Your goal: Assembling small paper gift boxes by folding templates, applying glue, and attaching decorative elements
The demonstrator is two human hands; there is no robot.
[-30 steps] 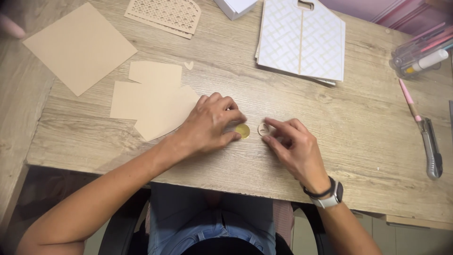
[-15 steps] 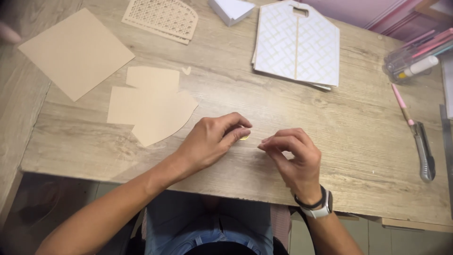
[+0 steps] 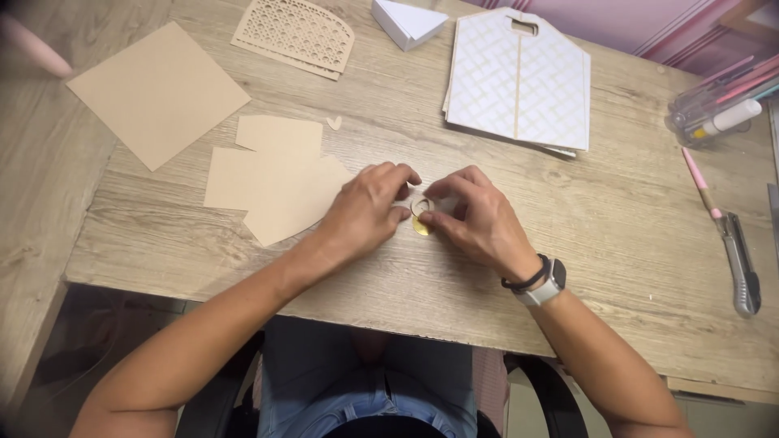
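At the near middle of the table [image 3: 568, 235], the left hand [image 3: 369, 203] and the right hand [image 3: 479, 215] meet fingertip to fingertip over a small gold disc [image 3: 421, 226] that lies flat on the wood; both hands are nearly closed, fingers curled in, pinching at a thin pale ring or loop [image 3: 419, 208] just above the disc, as if to keep so small a piece steady between two grips; which fingers actually press it I cannot tell, for the knuckles cover the contact, and part of the disc is hidden under the right fingers; whether ring and disc are joined is too small to make out. Just left of the left hand lie tan paper pieces [image 3: 272, 182], overlapping, within easy reach; a larger tan square [image 3: 158, 93] sits further off. Beyond, a white patterned bag-shaped card [image 3: 519, 81] lies flat; a craft knife [image 3: 742, 264] rests well apart to the right; pens in a clear case [image 3: 718, 109] are cut off by the edge.
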